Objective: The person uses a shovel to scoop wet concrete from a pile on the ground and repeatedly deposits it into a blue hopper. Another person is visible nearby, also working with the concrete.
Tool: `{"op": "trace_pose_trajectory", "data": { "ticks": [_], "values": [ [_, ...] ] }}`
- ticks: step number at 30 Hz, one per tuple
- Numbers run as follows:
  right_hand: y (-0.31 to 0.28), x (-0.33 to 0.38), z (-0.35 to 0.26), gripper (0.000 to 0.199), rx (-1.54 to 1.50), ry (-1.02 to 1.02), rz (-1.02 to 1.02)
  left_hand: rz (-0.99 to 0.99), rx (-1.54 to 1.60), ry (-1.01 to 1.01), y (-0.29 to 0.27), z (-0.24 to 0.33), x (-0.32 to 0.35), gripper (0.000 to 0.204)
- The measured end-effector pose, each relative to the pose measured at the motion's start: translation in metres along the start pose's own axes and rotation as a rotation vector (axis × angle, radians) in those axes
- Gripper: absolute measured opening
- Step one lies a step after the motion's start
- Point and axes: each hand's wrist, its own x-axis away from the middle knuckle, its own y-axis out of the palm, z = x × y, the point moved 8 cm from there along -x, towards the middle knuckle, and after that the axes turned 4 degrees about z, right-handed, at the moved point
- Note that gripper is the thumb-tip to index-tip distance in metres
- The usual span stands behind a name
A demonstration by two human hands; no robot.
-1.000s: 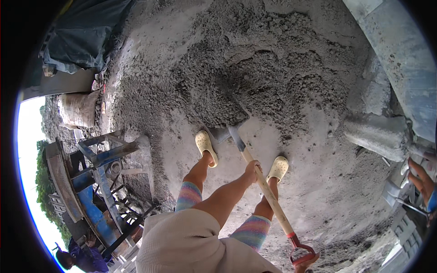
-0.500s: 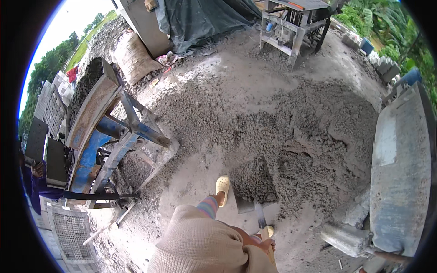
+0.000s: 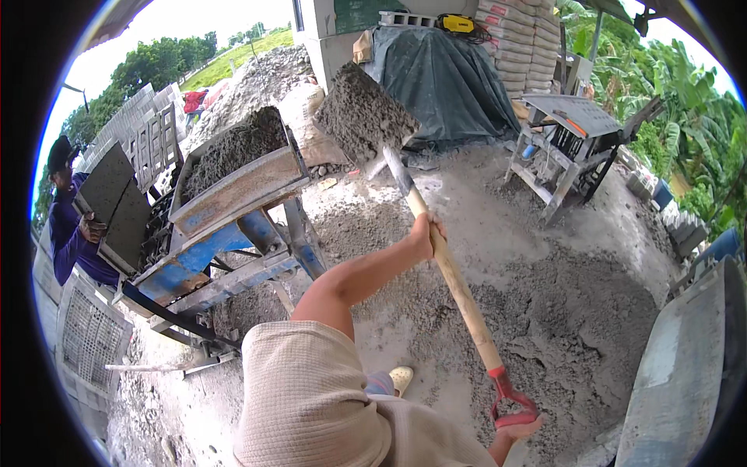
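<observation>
Wooden-shafted, red-gripped shovel (image 3: 464, 311): held slanted between both hands | Left hand (image 3: 427, 235): fingers wrapped round shaft | Right hand (image 3: 521, 427): closed on D-shaped grip, fingers partly hidden | Grey gritty mix (image 3: 362, 117): borne on blade, beyond left fingers | Pale sacks (image 3: 510, 53): stacked farther beyond, red print unreadable

This is an open-air work yard, likely one for making concrete blocks. A heap of grey mix (image 3: 576, 327) lies on the bare ground (image 3: 459, 206), and more fills the hopper (image 3: 233, 189) of a blue-framed machine (image 3: 194, 268). Sacks (image 3: 517, 39) are piled high beside a tarp (image 3: 443, 86) with a hollow block (image 3: 408, 19) on top. Grey blocks (image 3: 686, 235) sit stacked toward the right; trees (image 3: 156, 66) and grass (image 3: 226, 68) show beyond.
</observation>
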Motion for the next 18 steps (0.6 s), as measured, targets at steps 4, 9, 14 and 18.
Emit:
{"op": "trace_pose_trajectory", "data": {
  "ticks": [4, 9, 14, 18],
  "values": [
    [0.179, -0.066, -0.118, 0.051, -0.207, -0.33, -0.193, -0.393, 0.346, 0.17, 0.102, 0.186, 0.007, 0.012],
    [0.35, 0.044, -0.267, 0.055, -0.236, -1.3, -0.684, -0.789, 0.611, 0.543, 0.042, 0.362, 0.051, 0.01],
    [0.363, 0.228, -0.223, 0.052, -0.136, -1.97, -1.172, -1.217, 0.879, 0.519, -0.098, 0.377, 0.098, 0.006],
    [0.299, 0.23, -0.175, 0.035, 0.04, -1.974, -1.26, -1.232, 0.893, 0.46, -0.122, 0.329, 0.128, 0.01]
  ]
}}
